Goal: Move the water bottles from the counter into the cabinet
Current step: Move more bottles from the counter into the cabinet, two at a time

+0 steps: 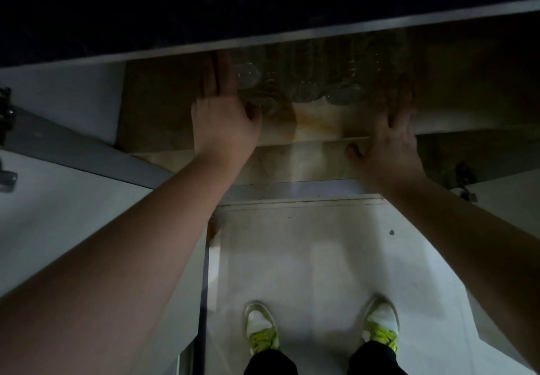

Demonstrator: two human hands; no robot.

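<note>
water bottles [304, 82]: clear, clustered on the cabinet floor [318, 120] under the dark bench [204, 3]. left hand [225, 123] and right hand [391, 138] flank them, fingers straight, gripping nothing. bench appears bare; transfer apparently near complete.

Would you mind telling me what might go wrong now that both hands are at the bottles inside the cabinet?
The clear water bottles lie clustered near the shelf's front edge; with the left hand and right hand only flanking them, one might roll out. The cabinet is dim, so a bottle may be misjudged. The open door crowds the left arm.
</note>
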